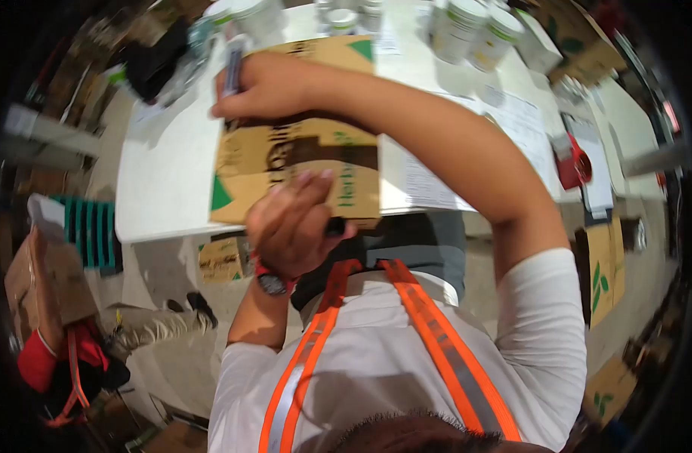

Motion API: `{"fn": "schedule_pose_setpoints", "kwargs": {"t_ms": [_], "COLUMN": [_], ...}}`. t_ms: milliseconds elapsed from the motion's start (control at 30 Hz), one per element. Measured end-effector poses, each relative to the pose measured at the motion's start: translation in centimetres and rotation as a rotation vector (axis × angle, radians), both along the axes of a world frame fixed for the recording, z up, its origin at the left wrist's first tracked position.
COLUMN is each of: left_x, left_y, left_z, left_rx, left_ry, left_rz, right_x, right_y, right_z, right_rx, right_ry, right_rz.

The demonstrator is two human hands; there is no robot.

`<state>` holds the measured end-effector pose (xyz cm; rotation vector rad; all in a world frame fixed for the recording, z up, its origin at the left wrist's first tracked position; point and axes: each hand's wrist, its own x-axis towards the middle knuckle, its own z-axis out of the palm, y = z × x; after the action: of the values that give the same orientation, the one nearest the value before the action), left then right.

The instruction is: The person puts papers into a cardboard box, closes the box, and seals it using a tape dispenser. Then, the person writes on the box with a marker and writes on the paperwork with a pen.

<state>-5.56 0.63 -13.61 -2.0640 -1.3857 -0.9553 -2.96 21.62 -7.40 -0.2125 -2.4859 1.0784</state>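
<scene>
A brown cardboard box point(304, 162) with dark and green print lies on the white table in front of me. My right hand point(259, 87) is over the box's far left part, its fingers closed around a marker point(233, 66) that stands roughly upright. My right forearm crosses above the box. Near the box's front edge is my left hand point(293, 226), with a watch on its wrist. Its fingers are curled, and a small black piece point(335, 226), possibly a marker cap, sticks out by the thumb. The marker's tip is hidden.
White tubs point(459, 30) stand along the far side of the white table point(164, 189). Papers point(436, 181) lie to the right, near a red tape dispenser point(572, 162) and a clipboard point(599, 192). At lower left, another person point(47, 362) holds a carton point(55, 283).
</scene>
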Motion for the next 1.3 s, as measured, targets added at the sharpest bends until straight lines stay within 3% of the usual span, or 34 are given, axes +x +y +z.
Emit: {"fn": "schedule_pose_setpoints", "kwargs": {"t_ms": [100,400,633,733,1300], "left_x": [0.0,0.6,0.8,0.8,1.0], "left_y": [0.1,0.0,0.2,0.3,0.2], "left_z": [0.1,-0.3,-0.8,-1.0,-1.2], "left_rx": [-0.013,-0.017,0.05,0.055,0.057], "left_ry": [0.041,0.043,0.059,0.064,0.065], "left_rz": [0.015,0.05,0.089,0.103,0.125], "right_x": [0.2,-0.1,-1.1,-0.4,-0.4], "right_y": [-0.5,-0.6,-0.1,0.2,0.4], "right_z": [-0.8,-1.0,-1.6,-0.8,-0.8], "right_rx": [-0.038,0.064,0.082,0.031,-0.023], "right_ry": [0.151,0.011,0.083,0.012,0.029], "right_rz": [0.014,-0.062,-0.098,-0.019,-0.136]}}
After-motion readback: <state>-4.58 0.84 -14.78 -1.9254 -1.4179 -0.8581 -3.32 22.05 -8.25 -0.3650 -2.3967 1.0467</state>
